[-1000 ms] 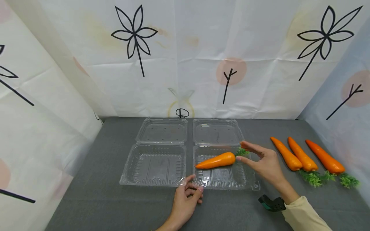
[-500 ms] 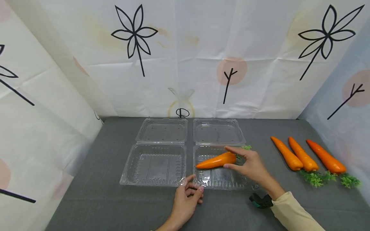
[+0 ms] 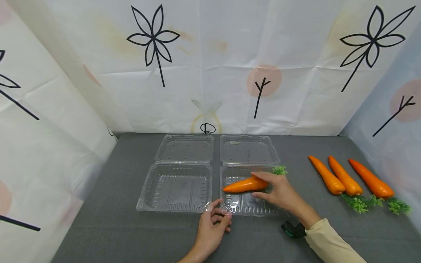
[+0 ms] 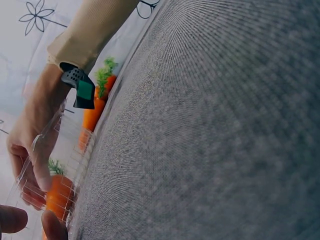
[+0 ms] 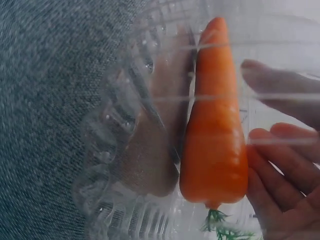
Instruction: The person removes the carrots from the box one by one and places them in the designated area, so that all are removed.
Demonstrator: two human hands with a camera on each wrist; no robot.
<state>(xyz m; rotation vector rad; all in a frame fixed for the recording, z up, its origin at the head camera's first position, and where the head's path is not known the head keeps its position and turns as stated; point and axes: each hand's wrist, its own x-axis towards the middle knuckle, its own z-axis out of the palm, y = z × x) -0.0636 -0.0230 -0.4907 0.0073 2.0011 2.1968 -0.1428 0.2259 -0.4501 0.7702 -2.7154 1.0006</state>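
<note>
An orange toy carrot (image 3: 241,185) with green leaves lies in the base of the right clear plastic clamshell container (image 3: 248,204), its tip pointing left. My right hand (image 3: 279,190) arches over the thick end, thumb on the near side and fingers on the far side. In the right wrist view, fingers (image 5: 285,165) extend beside the carrot (image 5: 215,125), seen through the clear wall. My left hand (image 3: 212,226) grips the container's front left corner between thumb and fingers. Parts of the carrot's leaves are hidden behind my right hand.
A second clamshell container (image 3: 177,190) stands open to the left, its lid folded back. On the right lie three more carrots, including the outermost carrot (image 3: 371,179). A printed white cloth (image 3: 227,98) hangs behind the grey table (image 3: 108,233).
My right hand has moved left from the leaves to over the carrot's thick end, its fingers coming closer around it. The left hand and the containers have kept their places.
</note>
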